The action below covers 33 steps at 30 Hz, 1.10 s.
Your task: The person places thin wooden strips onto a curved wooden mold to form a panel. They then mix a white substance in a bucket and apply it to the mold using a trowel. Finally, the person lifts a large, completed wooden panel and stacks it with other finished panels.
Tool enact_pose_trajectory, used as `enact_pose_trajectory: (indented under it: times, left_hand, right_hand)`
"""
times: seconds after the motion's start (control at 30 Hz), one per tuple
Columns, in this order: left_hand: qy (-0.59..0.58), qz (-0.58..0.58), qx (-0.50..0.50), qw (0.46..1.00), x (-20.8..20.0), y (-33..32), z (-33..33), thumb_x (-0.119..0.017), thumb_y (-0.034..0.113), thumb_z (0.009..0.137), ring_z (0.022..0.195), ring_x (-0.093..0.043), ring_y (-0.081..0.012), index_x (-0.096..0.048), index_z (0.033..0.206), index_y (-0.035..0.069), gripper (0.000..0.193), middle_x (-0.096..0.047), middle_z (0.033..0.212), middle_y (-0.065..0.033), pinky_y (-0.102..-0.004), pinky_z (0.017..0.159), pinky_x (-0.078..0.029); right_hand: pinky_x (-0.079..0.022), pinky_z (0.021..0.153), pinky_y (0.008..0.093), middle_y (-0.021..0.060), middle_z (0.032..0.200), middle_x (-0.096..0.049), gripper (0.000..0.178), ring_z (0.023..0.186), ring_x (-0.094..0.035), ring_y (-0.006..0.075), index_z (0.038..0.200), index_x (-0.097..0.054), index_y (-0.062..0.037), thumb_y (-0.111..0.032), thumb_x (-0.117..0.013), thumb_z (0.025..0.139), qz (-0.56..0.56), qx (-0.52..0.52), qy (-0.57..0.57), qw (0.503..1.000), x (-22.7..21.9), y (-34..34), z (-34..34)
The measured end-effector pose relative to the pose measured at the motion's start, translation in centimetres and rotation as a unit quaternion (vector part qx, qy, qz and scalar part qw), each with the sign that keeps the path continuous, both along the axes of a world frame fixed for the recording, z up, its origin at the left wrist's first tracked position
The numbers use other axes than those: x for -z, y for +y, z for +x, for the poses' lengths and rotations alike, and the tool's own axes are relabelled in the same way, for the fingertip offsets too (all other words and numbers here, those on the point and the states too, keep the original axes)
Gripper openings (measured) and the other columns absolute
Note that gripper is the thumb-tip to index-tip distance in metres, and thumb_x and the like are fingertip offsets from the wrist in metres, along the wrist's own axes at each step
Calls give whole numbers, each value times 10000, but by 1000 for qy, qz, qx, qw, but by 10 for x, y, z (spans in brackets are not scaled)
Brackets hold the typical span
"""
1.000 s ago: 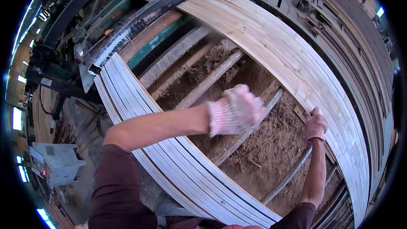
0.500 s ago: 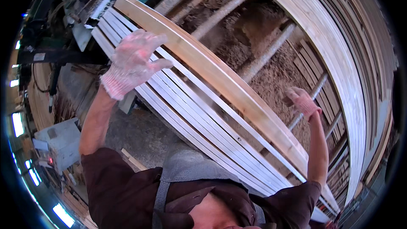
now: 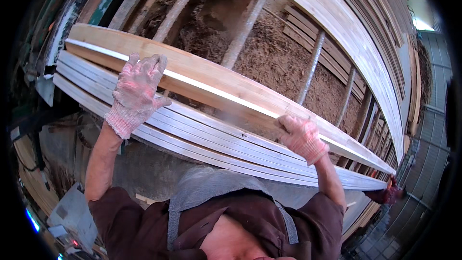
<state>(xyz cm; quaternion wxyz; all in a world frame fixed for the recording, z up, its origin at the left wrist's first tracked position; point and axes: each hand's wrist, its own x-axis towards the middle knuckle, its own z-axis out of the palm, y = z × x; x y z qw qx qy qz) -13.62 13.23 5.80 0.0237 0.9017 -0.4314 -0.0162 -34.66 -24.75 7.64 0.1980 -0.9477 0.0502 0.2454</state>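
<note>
My left hand (image 3: 137, 94), in a pinkish-white knit glove, lies over a long pale wooden plank (image 3: 216, 94). Its fingers are stretched across the plank's bright upper edge, with the thumb apart on the near side. Farther along the same plank, my right hand (image 3: 303, 138), gloved alike, is closed on its edge, fingers curled. The plank runs from upper left to lower right, alongside a wider pale board (image 3: 192, 58) on its far side. Nearer me lies a row of several long whitish strips (image 3: 207, 127), side by side. The undersides of both hands are hidden.
Round metal bars (image 3: 248, 29) cross a sawdust-covered bed (image 3: 284, 62) beyond the boards. A long pale board (image 3: 346, 43) and stacked planks (image 3: 380, 24) curve along the far right. At the boards' right end, part of another person in dark red (image 3: 385, 193) shows.
My right hand has come down from above the sawdust and closed on the plank. My left hand has shifted slightly down the picture. The view has turned, showing more on the right.
</note>
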Motion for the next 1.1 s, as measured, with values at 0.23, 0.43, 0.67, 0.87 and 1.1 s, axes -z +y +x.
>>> enact_pose_trajectory:
  times: [0.23, 0.43, 0.67, 0.87, 1.1]
  left_hand:
    - [6, -3, 38, 999, 17, -44, 23, -933, 425, 644, 1365, -521, -364, -382, 1566, -1, 1156, -564, 1433, -206, -541, 1232, -327]
    - [25, 87, 44, 995, 37, -77, 28, -897, 546, 602, 1492, -380, -376, -290, 1609, -26, 1307, -401, 1595, -240, -540, 1288, -197]
    - [-6, 116, 31, 993, 55, -101, 56, -873, 602, 599, 1538, -329, -367, -230, 1641, -6, 1367, -349, 1646, -232, -519, 1296, -149]
    - [9, 209, 50, 977, 34, -134, 74, -909, 599, 560, 1526, -345, -398, -234, 1640, 4, 1405, -347, 1647, -248, -540, 1281, -182]
    - [39, -69, 97, 992, 60, -110, 73, -929, 434, 609, 1516, -373, -371, -315, 1617, 13, 1254, -388, 1631, -226, -534, 1289, -214]
  right_hand:
    - [-562, 791, 490, 197, 877, -730, 397, 881, -723, 387, 940, -723, -76, -456, -617, 987, -75, 92, 101, 988, 22, -6, -39]
    - [-558, 655, 489, 154, 712, -706, 464, 703, -713, 365, 797, -730, -86, -518, -663, 951, -163, 101, 69, 979, 87, -3, -51]
    - [-543, 601, 469, 121, 681, -701, 393, 634, -699, 325, 850, -804, -155, -537, -721, 893, -167, 143, -32, 975, 108, -24, -47]
    - [-557, 627, 494, 156, 744, -727, 475, 695, -722, 365, 842, -762, -116, -573, -657, 918, -179, 140, -6, 974, 87, -19, -29]
    - [-563, 652, 499, 135, 703, -701, 370, 673, -703, 364, 840, -727, -112, -469, -660, 911, -164, 141, -139, 966, 54, -19, -25]
